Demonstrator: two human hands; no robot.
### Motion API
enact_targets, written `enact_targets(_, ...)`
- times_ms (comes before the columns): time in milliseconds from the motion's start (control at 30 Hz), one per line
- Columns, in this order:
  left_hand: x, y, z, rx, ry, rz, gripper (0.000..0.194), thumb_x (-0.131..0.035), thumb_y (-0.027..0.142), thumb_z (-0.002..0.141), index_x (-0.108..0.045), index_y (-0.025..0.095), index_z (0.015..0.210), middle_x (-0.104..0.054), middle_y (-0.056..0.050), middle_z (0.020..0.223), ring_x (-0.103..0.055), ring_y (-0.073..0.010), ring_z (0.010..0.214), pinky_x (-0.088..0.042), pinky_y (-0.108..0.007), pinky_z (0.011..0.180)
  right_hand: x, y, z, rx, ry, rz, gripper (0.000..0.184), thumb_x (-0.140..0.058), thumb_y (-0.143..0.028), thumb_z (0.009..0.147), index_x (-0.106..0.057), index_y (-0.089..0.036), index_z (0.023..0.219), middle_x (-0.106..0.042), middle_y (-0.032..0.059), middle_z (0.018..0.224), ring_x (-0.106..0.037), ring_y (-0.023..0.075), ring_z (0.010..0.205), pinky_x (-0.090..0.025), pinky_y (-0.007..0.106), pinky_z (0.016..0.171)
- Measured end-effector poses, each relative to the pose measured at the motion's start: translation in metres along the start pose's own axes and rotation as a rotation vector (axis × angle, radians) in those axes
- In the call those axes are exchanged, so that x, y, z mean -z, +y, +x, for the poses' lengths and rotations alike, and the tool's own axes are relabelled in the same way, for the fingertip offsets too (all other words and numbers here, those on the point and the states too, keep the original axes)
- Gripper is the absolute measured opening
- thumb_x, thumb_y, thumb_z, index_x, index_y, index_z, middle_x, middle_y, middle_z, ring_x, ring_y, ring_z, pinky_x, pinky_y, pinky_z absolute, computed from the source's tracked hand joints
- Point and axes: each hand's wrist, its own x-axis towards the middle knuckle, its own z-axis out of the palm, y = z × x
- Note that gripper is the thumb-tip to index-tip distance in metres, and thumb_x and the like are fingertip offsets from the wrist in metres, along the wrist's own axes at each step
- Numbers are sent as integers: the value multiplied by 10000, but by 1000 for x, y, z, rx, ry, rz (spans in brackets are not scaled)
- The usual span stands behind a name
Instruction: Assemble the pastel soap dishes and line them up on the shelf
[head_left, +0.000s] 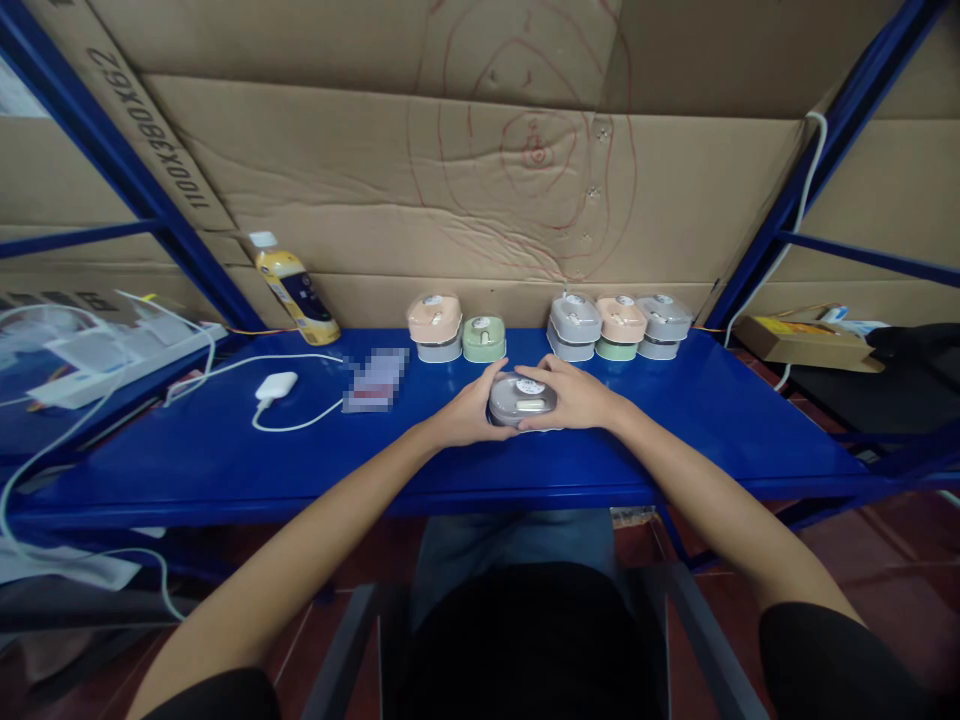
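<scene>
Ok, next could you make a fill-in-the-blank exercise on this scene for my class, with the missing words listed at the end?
The left hand and right hand hold a near container coloured ____.
The bottle at the back of the blue table has a cap coloured ____.
In the back row, the only unstacked container is coloured ____.
The rings drawn on the cardboard are coloured ____.

Missing words: grey; white; green; red.

A workshop-like workspace is suggested by the blue metal-framed tabletop (420, 460), the cardboard sheets (315, 150) used as walling, the red tiled floor (810, 540) and loose white cables (300, 428)
</scene>
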Motion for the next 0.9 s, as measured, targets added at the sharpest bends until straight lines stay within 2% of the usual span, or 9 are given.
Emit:
enact_targets(333, 1, 1, 2, 3, -17, 67, 1223, -900, 463, 750, -252, 152, 1740, -537, -245, 1659, -547, -442, 1528, -450, -589, 1271, -2, -6, 1, -21, -30, -107, 1046, -758, -839, 835, -539, -236, 1661, -601, 149, 1192, -639, 357, 1075, -561, 493, 920)
enact_targets(567, 1, 0, 3, 16, -20, 65, 1220, -913, 483, 742, -274, 160, 1730, -460, -242, 1720, -494, -454, 1569, -420, -598, 1298, -3, -4, 4, 1, -33, -133, 1060, -774, -853, 819, -543, -243, 1654, -611, 148, 1202, -653, 354, 1060, -572, 499, 913)
enact_targets(667, 3, -3, 3, -15, -9, 82, 1140, -908, 494, 754, -349, 169, 1693, -486, -225, 1705, -511, -444, 1557, -415, -599, 1305, -2, 0, 4, -7, -55, -78, 1106, -794, -838, 812, -496, -230, 1685, -618, 158, 1248, -664, 377, 1130, -583, 537, 975)
enact_targets(767, 5, -10, 3, -50, 2, 120, 1054, -898, 473, 768, -408, 171, 1651, -522, -224, 1672, -529, -440, 1540, -431, -614, 1293, 4, 8, -2, 28, -73, 41, 1126, -814, -794, 822, -412, -260, 1728, -624, 163, 1382, -660, 388, 1254, -580, 552, 1057)
enact_targets(833, 6, -16, 3, -61, 46, 130, 997, -863, 430, 807, -396, 168, 1648, -547, -229, 1640, -552, -423, 1521, -449, -617, 1279, 12, 14, -10, 49, -88, 61, 1113, -833, -761, 820, -403, -290, 1732, -628, 162, 1470, -664, 397, 1294, -582, 558, 1071)
enact_targets(900, 6, -21, 2, -57, 132, 148, 896, -804, 376, 858, -401, 168, 1631, -595, -219, 1574, -609, -389, 1462, -497, -596, 1243, 21, 19, -18, 18, -106, -16, 1127, -858, -751, 793, -418, -305, 1730, -663, 166, 1478, -696, 416, 1253, -600, 562, 1023)
